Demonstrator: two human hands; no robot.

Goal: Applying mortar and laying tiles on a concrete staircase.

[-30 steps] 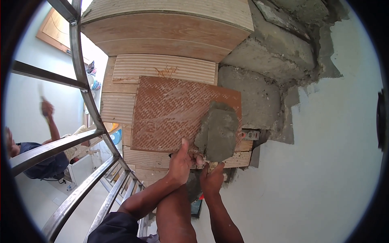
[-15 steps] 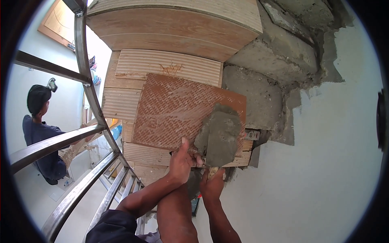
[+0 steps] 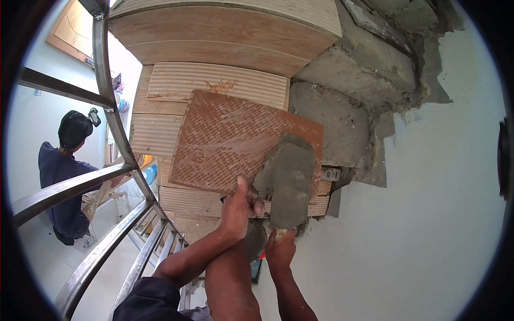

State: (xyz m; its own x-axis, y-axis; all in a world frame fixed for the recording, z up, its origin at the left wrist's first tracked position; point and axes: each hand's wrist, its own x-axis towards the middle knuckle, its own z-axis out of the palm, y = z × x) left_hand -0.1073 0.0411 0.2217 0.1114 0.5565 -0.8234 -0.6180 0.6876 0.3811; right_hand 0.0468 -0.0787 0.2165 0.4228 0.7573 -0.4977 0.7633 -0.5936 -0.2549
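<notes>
A reddish-brown tile (image 3: pixel 214 134) lies tilted over the steps, its ridged back facing up. My left hand (image 3: pixel 235 211) grips its near edge, thumb on top and fingers beneath. My right hand (image 3: pixel 281 250) is closed round the handle of a trowel (image 3: pixel 292 195), whose blade is smeared with grey mortar and lies over the tile's near right part. A patch of wet mortar (image 3: pixel 292 142) shows on the tile beyond the blade and along its left side.
Ribbed, wood-look tiled steps (image 3: pixel 214 32) rise ahead. Rough concrete (image 3: pixel 332 123) borders a white wall (image 3: pixel 417 214) at right. A metal railing (image 3: pixel 120 134) runs along the left. Beyond it sits another person (image 3: pixel 67 171) in dark clothes. A dark round container (image 3: pixel 255 241) stands beside my knee.
The trowel has drawn back a little toward me across the mortar, its blade now reaching past the tile's near edge. My left hand keeps its hold. The other person's head has shifted right.
</notes>
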